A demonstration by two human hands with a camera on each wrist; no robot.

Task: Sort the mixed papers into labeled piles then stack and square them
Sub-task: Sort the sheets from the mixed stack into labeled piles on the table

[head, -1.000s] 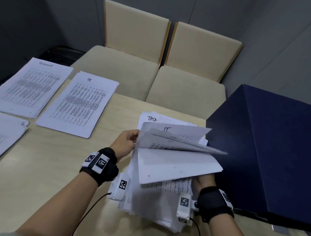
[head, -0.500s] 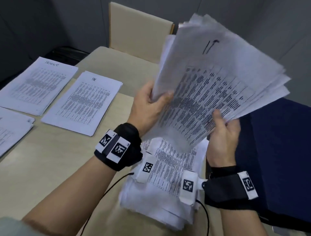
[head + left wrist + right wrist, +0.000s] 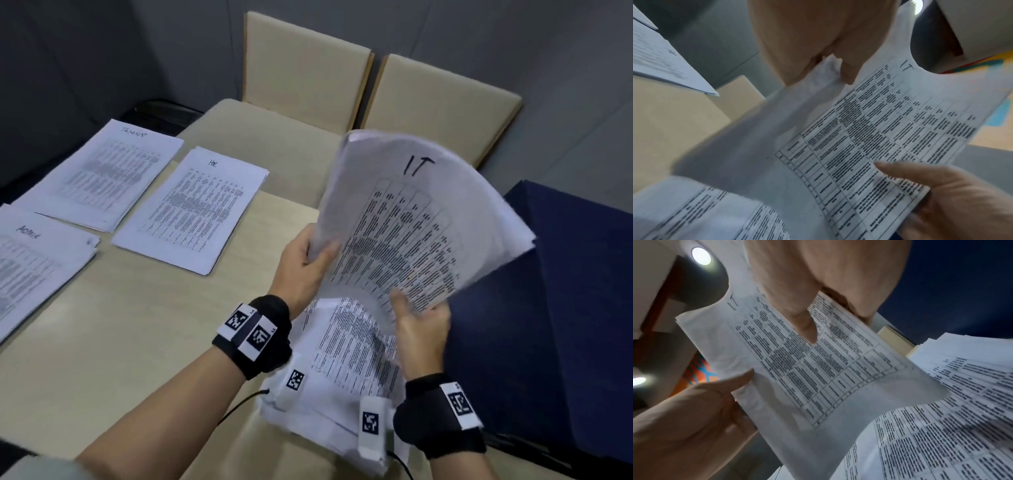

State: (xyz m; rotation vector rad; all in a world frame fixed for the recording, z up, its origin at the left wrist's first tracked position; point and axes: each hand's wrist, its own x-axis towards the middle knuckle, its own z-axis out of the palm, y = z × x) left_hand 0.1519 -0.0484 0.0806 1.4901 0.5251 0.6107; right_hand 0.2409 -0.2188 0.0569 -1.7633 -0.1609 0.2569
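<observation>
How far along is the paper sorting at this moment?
Partly done. Three labeled piles already lie on the table: the far-left pile, the HR pile and the near-left pile. In hand: the left hand and right hand both grip the IT bundle, lifted and fanned. Left: the mixed heap beneath needs sorting; stacking and squaring remain.

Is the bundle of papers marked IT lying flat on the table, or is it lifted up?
Lifted up. The IT bundle is tilted above the table, gripped by the left hand and right hand.
</observation>
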